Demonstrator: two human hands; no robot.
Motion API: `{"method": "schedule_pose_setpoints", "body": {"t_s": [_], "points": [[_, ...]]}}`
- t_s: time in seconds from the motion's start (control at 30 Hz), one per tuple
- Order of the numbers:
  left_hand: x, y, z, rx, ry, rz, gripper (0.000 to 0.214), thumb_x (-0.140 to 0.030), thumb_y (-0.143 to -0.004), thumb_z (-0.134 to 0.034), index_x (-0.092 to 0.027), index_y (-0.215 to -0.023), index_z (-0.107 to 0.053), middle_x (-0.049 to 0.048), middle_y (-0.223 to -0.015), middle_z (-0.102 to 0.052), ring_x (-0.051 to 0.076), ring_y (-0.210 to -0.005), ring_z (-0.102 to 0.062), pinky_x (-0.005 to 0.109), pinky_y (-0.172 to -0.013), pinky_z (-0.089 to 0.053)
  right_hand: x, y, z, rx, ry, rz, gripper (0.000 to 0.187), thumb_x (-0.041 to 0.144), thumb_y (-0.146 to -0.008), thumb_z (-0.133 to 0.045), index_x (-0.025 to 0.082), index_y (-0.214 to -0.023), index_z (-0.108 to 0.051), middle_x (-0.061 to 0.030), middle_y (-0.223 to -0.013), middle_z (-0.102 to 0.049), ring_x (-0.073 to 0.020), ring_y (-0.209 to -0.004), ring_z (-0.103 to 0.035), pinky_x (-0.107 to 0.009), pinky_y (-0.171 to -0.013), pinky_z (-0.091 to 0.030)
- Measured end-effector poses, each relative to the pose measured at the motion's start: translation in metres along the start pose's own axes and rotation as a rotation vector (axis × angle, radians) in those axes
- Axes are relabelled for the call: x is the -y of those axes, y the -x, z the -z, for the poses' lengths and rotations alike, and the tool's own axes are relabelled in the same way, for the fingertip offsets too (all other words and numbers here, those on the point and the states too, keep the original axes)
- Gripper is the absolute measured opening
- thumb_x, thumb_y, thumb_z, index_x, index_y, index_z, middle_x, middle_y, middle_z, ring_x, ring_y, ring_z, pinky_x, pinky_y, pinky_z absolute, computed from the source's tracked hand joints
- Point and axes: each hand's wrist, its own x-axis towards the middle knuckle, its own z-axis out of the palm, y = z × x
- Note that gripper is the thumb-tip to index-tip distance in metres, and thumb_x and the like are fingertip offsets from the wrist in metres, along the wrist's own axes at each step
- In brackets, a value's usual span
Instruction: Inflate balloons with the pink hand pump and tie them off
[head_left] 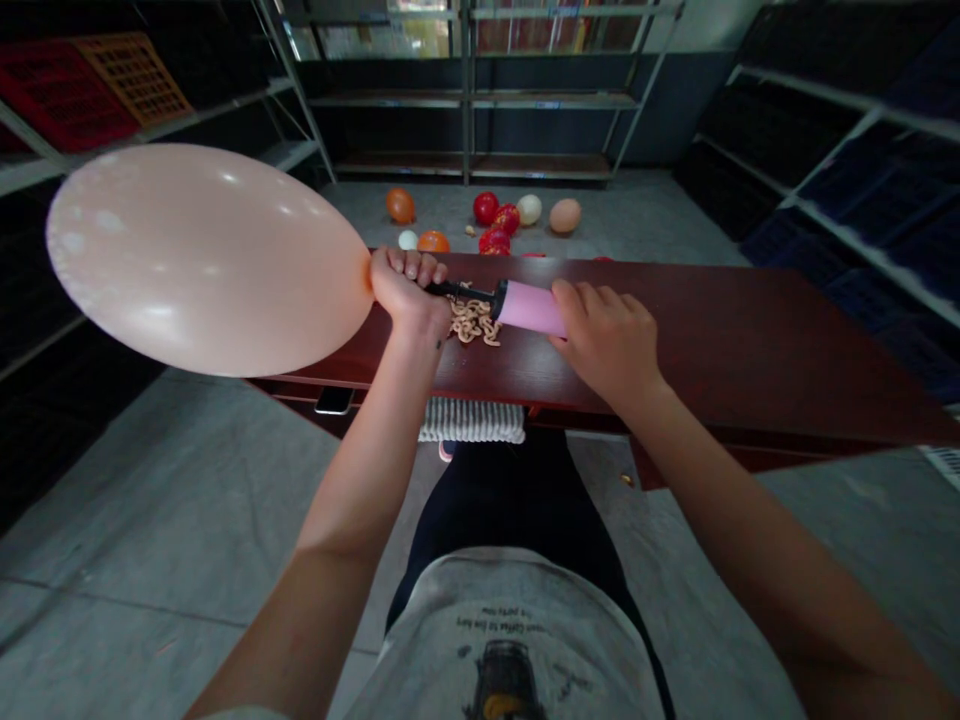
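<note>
A large, peach-coloured balloon with pale spots at its far end is blown up at the left. My left hand is closed round its neck and the black nozzle end of a hand pump, so the join between them is hidden. My right hand grips the pink barrel of the balloon pump, which lies level above the table. Between the hands, a pile of limp tan balloons rests on the dark red-brown table.
Beyond the table, several blown-up balloons lie on the floor, among them an orange balloon and a white balloon. Metal shelves stand behind and at both sides. A phone and striped cloth are at the table's near edge.
</note>
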Motion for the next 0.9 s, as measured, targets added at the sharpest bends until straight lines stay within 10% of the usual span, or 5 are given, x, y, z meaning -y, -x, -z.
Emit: {"method": "schedule_pose_setpoints", "body": {"t_s": [0.43, 0.9], "points": [[-0.009, -0.014, 0.005, -0.009, 0.069, 0.039, 0.041, -0.018, -0.097, -0.035, -0.019, -0.060, -0.019, -0.0075, -0.045, -0.018, 0.006, -0.034, -0.018, 0.022, -0.039, -0.018, -0.048, 0.033, -0.025, -0.085, 0.100, 0.021, 0.034, 0.035, -0.091, -0.053, 0.014, -0.117, -0.056, -0.0087, -0.096, -0.069, -0.0230, -0.082, -0.061, -0.033, -0.071, -0.037], [0.044, 0.009, -0.003, -0.072, 0.062, 0.065, 0.046, -0.017, -0.095, -0.040, -0.018, -0.052, -0.023, -0.0057, -0.039, -0.019, 0.007, -0.032, -0.017, 0.024, -0.037, -0.012, -0.007, 0.001, -0.044, -0.033, -0.135, 0.006, 0.033, 0.031, -0.084, -0.062, 0.019, -0.114, -0.054, -0.0063, -0.100, -0.071, -0.0199, -0.079, -0.066, -0.030, -0.067, -0.042]]}}
